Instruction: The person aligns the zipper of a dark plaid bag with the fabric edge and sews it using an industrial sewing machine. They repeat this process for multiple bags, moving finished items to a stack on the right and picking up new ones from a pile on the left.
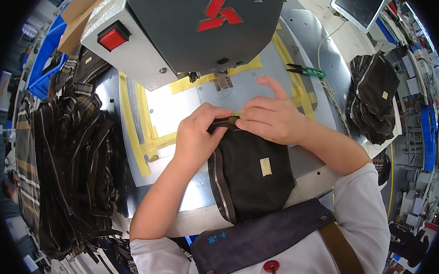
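Observation:
A black fabric pouch (245, 175) with a metal zipper along its left side lies before me, reaching back over the table's front edge. A small pale tag (265, 167) sits on its face. My left hand (199, 130) pinches the pouch's far left corner, where the zipper bends round. Beside it, my right hand (272, 116) grips the same far edge near a small olive tab (234, 119), its index finger raised. Just beyond both hands is the sewing machine head (210, 29), with its metal presser foot (222, 81) above the plate.
Black and plaid zippered pieces (68, 158) are heaped at the left, near a blue bin (43, 78). To the right lie green-handled thread snips (307, 71) and a stack of black pouches (373, 98). A screen (359, 3) stands at the far right. Yellow tape (135, 126) borders the plate.

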`<state>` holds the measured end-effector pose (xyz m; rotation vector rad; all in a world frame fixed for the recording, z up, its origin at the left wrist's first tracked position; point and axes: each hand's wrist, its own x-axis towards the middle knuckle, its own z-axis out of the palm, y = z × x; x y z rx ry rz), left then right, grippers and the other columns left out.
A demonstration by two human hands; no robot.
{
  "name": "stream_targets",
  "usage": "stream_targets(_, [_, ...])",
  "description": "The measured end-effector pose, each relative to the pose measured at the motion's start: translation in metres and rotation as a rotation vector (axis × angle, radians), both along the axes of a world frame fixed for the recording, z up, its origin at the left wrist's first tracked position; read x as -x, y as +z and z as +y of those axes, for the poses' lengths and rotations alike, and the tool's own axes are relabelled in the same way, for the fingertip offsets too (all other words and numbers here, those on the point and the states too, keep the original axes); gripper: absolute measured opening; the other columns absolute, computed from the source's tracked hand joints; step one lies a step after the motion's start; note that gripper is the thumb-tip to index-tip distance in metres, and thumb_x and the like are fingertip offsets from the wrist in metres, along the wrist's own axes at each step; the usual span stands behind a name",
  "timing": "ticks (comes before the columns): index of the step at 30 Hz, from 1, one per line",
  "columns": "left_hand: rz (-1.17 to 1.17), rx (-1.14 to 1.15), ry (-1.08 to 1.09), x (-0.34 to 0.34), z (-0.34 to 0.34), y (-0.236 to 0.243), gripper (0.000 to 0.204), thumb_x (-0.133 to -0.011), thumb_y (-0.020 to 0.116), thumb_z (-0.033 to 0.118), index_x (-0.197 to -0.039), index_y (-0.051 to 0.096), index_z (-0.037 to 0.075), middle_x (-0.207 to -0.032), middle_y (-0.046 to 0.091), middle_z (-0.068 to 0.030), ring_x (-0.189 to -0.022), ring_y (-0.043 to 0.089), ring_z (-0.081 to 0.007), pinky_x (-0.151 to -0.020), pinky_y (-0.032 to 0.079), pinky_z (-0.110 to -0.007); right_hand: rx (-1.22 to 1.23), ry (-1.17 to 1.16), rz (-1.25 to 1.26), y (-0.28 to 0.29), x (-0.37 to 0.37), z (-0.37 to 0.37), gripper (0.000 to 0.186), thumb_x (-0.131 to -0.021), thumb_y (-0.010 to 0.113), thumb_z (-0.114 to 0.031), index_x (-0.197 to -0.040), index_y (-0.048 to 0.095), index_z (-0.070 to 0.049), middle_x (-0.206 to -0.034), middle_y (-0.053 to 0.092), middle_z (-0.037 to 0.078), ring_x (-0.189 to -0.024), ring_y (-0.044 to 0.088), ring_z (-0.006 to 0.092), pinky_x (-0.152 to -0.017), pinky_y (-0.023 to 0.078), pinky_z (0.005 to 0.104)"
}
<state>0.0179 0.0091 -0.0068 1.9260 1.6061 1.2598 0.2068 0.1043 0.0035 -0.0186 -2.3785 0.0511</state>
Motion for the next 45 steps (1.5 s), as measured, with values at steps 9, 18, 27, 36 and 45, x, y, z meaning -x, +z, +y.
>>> stream_targets(9, [-0.125, 0.229, -0.021, 0.001, 0.003, 0.004, 0.014, -0.076, 0.075, 0.002, -0.079, 0.062, 0.0, -0.074, 0.061, -0.0058, -0.067, 0.058, -0.0144, -0.064, 0.047, -0.027, 0.572, -0.104, -0.181, -0.003, 0.001, 0.01, 0.021, -0.079, 0.074, -0.025, -0.08, 0.062, -0.008, -0.076, 0.061, 0.002, -0.079, 0.06, 0.0194, -0.108, 0.031, 0.0498])
stream_targets(18, [-0.137, 0.471, -0.054, 0.006, 0.006, 0.008, 0.021, -0.079, 0.078, 0.015, -0.08, 0.063, -0.001, -0.068, 0.061, -0.0049, -0.061, 0.052, -0.0116, -0.058, 0.043, -0.027, 0.969, -0.09, -0.3, -0.011, 0.005, 0.012, 0.02, -0.085, 0.069, -0.024, -0.09, 0.066, -0.005, -0.082, 0.066, 0.009, -0.082, 0.062, 0.0248, -0.112, 0.03, 0.0444])
stream_targets(27, [-0.314, 0.6, -0.126, 0.014, 0.009, 0.007, 0.017, -0.082, 0.073, 0.014, -0.082, 0.065, -0.001, -0.069, 0.059, -0.0019, -0.065, 0.05, -0.008, -0.059, 0.042, -0.025, 1.018, -0.031, -0.302, -0.009, 0.003, 0.017, 0.022, -0.086, 0.067, -0.025, -0.09, 0.067, -0.004, -0.079, 0.067, 0.011, -0.079, 0.062, 0.0266, -0.113, 0.03, 0.0441])
stream_targets(36, [-0.047, 0.348, -0.095, 0.006, 0.005, 0.004, 0.017, -0.079, 0.073, 0.013, -0.084, 0.064, -0.001, -0.077, 0.064, -0.0105, -0.065, 0.058, -0.0185, -0.062, 0.046, -0.03, 0.981, -0.119, -0.347, -0.011, 0.005, 0.011, 0.023, -0.087, 0.067, -0.027, -0.087, 0.066, -0.005, -0.072, 0.064, 0.01, -0.073, 0.059, 0.0253, -0.114, 0.029, 0.0431])
stream_targets(45, [-0.297, 0.623, -0.287, 0.028, 0.016, 0.002, 0.02, -0.091, 0.065, 0.018, -0.09, 0.065, -0.002, -0.071, 0.053, -0.0002, -0.065, 0.042, -0.007, -0.058, 0.037, -0.025, 1.038, -0.134, -0.369, -0.013, 0.002, 0.021, 0.028, -0.084, 0.07, -0.033, -0.091, 0.068, -0.006, -0.08, 0.057, 0.012, -0.078, 0.054, 0.0251, -0.077, 0.045, 0.0365])
